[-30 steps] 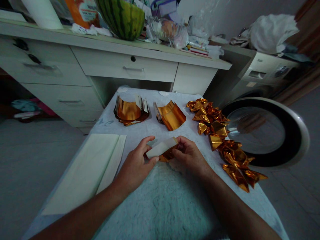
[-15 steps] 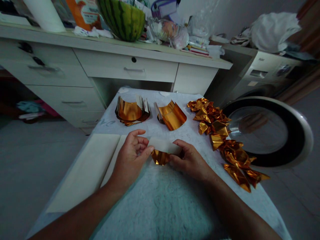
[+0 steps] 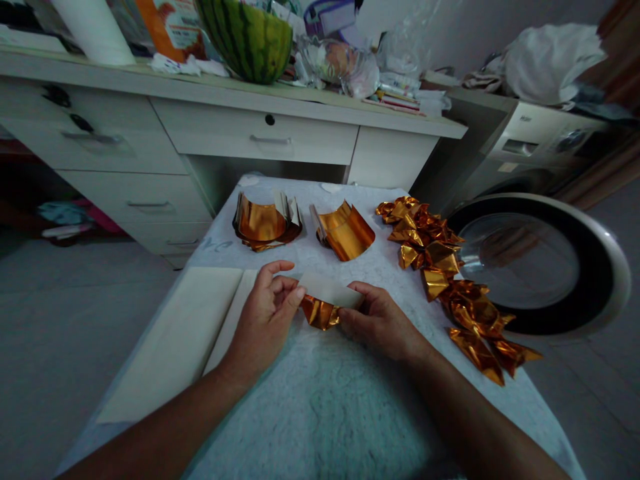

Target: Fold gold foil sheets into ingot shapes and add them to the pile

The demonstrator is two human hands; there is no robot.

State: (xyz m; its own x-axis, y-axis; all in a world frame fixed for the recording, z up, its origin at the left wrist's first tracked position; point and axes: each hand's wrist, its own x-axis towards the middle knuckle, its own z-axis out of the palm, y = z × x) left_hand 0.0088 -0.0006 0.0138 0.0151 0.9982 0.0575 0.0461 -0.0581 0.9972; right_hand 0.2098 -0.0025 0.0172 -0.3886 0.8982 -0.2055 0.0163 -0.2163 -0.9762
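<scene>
Between my hands, just above the table, is a sheet of gold foil paper [image 3: 320, 313] with a pale back, partly folded, its gold side creased at the bottom. My left hand [image 3: 267, 313] pinches its left edge between thumb and fingers. At the right edge my right hand [image 3: 377, 317] grips it, thumb below and fingers behind, partly hidden. Beyond the hands lie two stacks of curled gold sheets, a left stack [image 3: 260, 223] and a right stack [image 3: 346, 230]. A row of folded gold foil pieces [image 3: 430, 257] runs along the table's right side.
A cloth-covered table [image 3: 320, 413] carries everything, with a cream folded board or paper [image 3: 175, 340] at its left. The open washing machine door [image 3: 540, 260] stands close by the right edge. A white drawer cabinet [image 3: 260, 130] with a cut watermelon [image 3: 245, 43] on top is behind.
The pale upper part of the sheet tilts a little differently between my fingers. Both hands keep their hold and have barely shifted; the whole view has moved slightly.
</scene>
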